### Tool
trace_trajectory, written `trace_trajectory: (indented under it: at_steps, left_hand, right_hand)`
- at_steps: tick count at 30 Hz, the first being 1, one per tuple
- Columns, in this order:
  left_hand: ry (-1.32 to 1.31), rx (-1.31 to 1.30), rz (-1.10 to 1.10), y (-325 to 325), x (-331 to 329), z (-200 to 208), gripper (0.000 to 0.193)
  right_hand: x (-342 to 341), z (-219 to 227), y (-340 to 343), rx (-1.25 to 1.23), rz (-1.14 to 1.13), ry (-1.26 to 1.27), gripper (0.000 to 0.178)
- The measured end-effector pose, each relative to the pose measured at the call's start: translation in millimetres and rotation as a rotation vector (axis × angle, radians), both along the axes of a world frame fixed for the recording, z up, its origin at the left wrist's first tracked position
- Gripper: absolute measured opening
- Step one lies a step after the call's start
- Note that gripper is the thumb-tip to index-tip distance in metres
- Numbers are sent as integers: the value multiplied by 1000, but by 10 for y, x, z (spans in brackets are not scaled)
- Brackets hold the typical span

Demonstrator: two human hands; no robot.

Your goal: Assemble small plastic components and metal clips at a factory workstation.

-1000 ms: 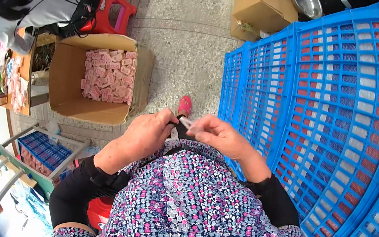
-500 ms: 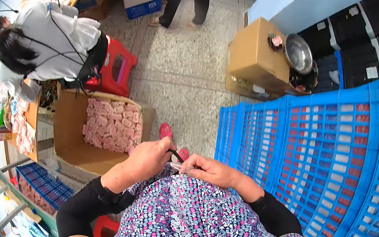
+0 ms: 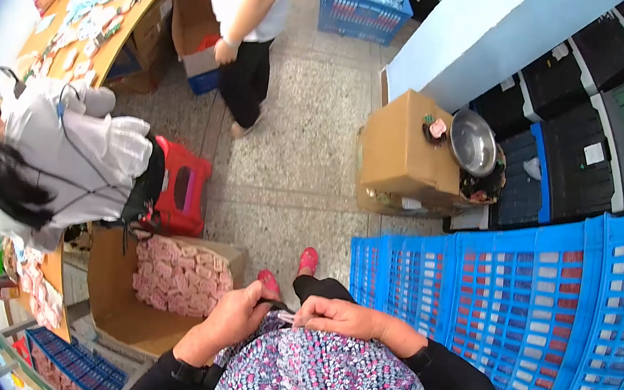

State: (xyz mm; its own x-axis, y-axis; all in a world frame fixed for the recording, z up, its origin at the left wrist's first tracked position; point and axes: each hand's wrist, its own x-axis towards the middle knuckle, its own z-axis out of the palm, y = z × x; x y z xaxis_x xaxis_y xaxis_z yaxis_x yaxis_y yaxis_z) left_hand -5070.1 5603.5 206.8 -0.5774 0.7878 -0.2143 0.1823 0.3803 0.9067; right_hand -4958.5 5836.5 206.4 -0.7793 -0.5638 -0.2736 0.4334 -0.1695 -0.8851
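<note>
At waist height, before my floral-print garment, both hands are closed and near each other. My left hand pinches a dark strip, of which only a short piece shows. Just to its right, the curled fingers of my right hand grip a small pale strip against the cloth. Exactly what these strips belong to is hidden by my fingers. Beyond my left hand stands an open cardboard box holding many pink flat pieces.
Blue plastic crates line the right side. Ahead on the right, a metal bowl sits by a cardboard carton. A seated person works at the left table, on a red stool. Another person stands in the aisle.
The carton, crates and box sit lower in view. One pink-shod foot has stepped forward. The person in the aisle has come nearer. Less of the dark strip shows between my hands.
</note>
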Motion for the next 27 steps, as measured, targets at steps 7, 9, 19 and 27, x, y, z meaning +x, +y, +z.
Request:
trace_trajectory:
  at_steps: [7,9,19,27]
  left_hand:
    - [-541,88,-64,407,-562,-401,21]
    - [-518,66,-130,616,-787,-342,21]
    - [-477,-90,-43,1680,-2012,152,19]
    - [-263,-93,24,2327,-3011,162,19]
  right_hand:
    - [-737,-355,690,-96,65,-123,19]
    - [-1028,-352,938,-181,27,-103,21]
    - [-2317,-459,2103,-180,174,-190,21]
    - [-3279,-516,2602,-215,119,-131,24]
